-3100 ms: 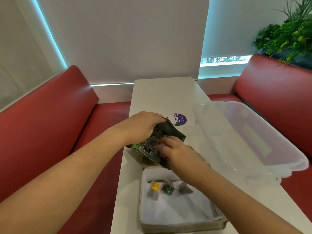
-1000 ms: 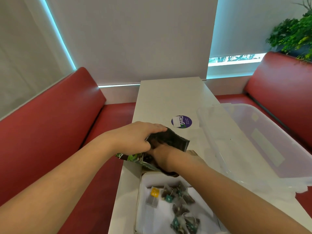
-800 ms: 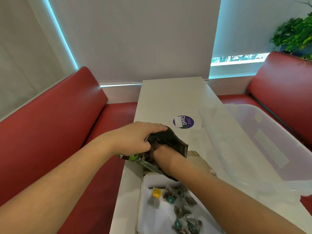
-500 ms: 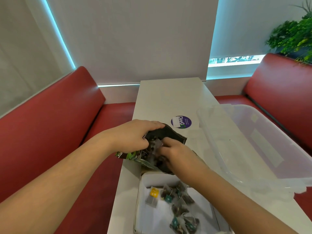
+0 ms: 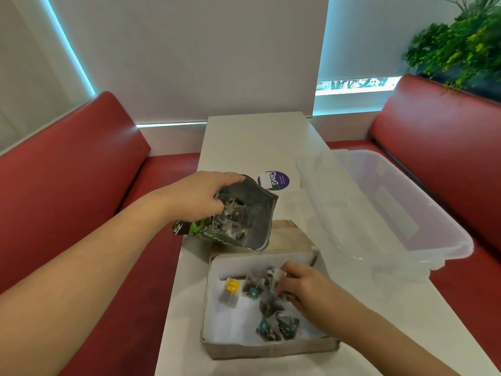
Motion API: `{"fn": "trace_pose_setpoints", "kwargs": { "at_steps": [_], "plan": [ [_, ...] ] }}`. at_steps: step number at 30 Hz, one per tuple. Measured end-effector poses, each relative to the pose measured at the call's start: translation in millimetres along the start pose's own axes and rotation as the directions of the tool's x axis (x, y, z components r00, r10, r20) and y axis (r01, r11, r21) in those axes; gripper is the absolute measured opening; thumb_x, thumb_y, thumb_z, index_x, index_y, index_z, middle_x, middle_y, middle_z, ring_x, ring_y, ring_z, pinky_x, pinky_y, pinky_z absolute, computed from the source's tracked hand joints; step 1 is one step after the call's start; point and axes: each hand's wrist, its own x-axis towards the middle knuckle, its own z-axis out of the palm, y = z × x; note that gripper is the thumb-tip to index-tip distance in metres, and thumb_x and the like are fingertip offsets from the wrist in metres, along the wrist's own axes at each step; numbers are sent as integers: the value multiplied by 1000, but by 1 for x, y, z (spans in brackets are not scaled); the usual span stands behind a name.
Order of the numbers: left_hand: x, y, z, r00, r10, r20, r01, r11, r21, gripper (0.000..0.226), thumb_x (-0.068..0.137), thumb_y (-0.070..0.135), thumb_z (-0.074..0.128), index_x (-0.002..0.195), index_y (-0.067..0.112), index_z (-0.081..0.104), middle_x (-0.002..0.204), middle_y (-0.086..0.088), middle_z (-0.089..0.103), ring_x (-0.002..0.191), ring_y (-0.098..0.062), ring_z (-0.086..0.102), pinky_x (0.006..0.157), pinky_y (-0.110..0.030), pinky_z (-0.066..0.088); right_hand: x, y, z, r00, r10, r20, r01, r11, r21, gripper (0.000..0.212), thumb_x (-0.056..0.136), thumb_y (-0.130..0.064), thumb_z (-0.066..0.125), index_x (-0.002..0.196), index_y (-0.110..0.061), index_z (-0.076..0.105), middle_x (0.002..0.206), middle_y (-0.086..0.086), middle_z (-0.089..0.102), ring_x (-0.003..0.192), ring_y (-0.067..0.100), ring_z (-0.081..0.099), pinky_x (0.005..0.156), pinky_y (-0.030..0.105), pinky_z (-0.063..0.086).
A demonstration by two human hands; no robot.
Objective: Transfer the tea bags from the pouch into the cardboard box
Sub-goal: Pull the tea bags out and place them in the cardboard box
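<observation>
My left hand (image 5: 200, 196) grips the rim of a dark pouch (image 5: 253, 223) with green print, held open above the table, its mouth facing me. Several tea bags (image 5: 230, 216) show inside it. Just below stands a low cardboard box (image 5: 268, 348) lined with white paper, holding several tea bags (image 5: 267, 305) with teal tags and one with a yellow tag (image 5: 232, 285). My right hand (image 5: 303, 287) is down inside the box at its right side, fingers closed on a small bunch of tea bags (image 5: 273, 276).
A clear plastic tub (image 5: 385, 213) lies on the narrow white table (image 5: 257, 142) to the right. A round purple sticker (image 5: 273, 180) sits beyond the pouch. Red bench seats (image 5: 67, 169) flank the table; a green plant (image 5: 461, 44) is far right.
My right hand has come out of the pouch and dropped into the box with tea bags. More tea bags lie in the box than 3.1 s ago. My left hand keeps holding the pouch.
</observation>
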Motion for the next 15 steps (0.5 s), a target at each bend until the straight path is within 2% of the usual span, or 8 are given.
{"fn": "trace_pose_setpoints", "kwargs": {
  "at_steps": [3, 5, 6, 8, 9, 11, 13, 15],
  "plan": [
    [-2, 0, 2, 1000, 9, 5, -9, 1000, -12, 74, 81, 1, 52, 145, 31, 31, 149, 9, 38, 134, -8, 36, 102, -17, 26, 0, 3, 10, 999, 28, 28, -27, 1000, -12, 27, 90, -18, 57, 116, -19, 65, 119, 3, 54, 100, 23, 59, 85, 30, 51],
    [-4, -1, 2, 1000, 17, 3, -17, 1000, -12, 73, 82, 1, 52, 145, 31, 31, 149, 9, 38, 133, -7, 37, 101, -16, 27, -3, 2, 6, 999, 17, 33, -17, 1000, -6, 31, 93, -29, 52, 123, -25, 61, 135, -3, 48, 116, 18, 51, 97, 29, 45],
    [-4, -1, 2, 1000, 21, 4, -21, 1000, -7, 73, 82, 1, 52, 145, 31, 31, 149, 10, 38, 132, -6, 37, 101, -16, 27, -3, 1, 1, 1000, 15, 20, -15, 1000, -18, 31, 93, -33, 51, 122, -28, 61, 135, -7, 49, 117, 16, 50, 98, 29, 45],
    [-4, -2, 3, 1000, 29, 13, -29, 1000, 4, 73, 82, 1, 51, 146, 31, 30, 149, 12, 37, 132, -4, 36, 101, -15, 27, -1, -5, -13, 998, 12, -68, -14, 999, -29, 25, 90, -34, 52, 111, -31, 66, 121, -10, 58, 104, 11, 55, 86, 27, 52],
    [-4, -3, 4, 999, 31, 20, -31, 999, 9, 74, 82, 1, 51, 146, 31, 30, 150, 12, 36, 133, -4, 35, 103, -16, 26, 2, -7, -20, 990, 15, -139, -14, 1000, 4, 21, 89, -32, 54, 105, -29, 68, 111, -11, 61, 96, 8, 57, 80, 24, 53],
    [-4, -3, 4, 999, 34, 32, -35, 999, 13, 75, 82, 1, 51, 146, 32, 29, 151, 13, 33, 136, -4, 32, 108, -18, 25, 15, -13, -33, 960, 29, -277, -2, 995, 98, 20, 90, -29, 53, 100, -24, 70, 102, -9, 62, 90, 6, 58, 78, 20, 51],
    [-4, -2, 3, 998, 37, 44, -38, 999, 20, 75, 83, 1, 51, 146, 33, 28, 152, 13, 31, 137, -4, 30, 110, -19, 24, 38, -24, -46, 930, -2, -369, 47, 993, 112, 23, 90, -25, 52, 103, -19, 70, 105, -4, 65, 94, 11, 60, 83, 21, 49],
    [-5, -1, 2, 998, 39, 59, -39, 999, 16, 75, 83, 0, 50, 146, 33, 28, 152, 14, 31, 137, -3, 29, 109, -17, 22, 74, -31, -46, 948, -40, -317, 64, 996, 67, 30, 88, -16, 59, 118, -14, 64, 119, 4, 64, 104, 20, 60, 88, 25, 46]
  ]
}}
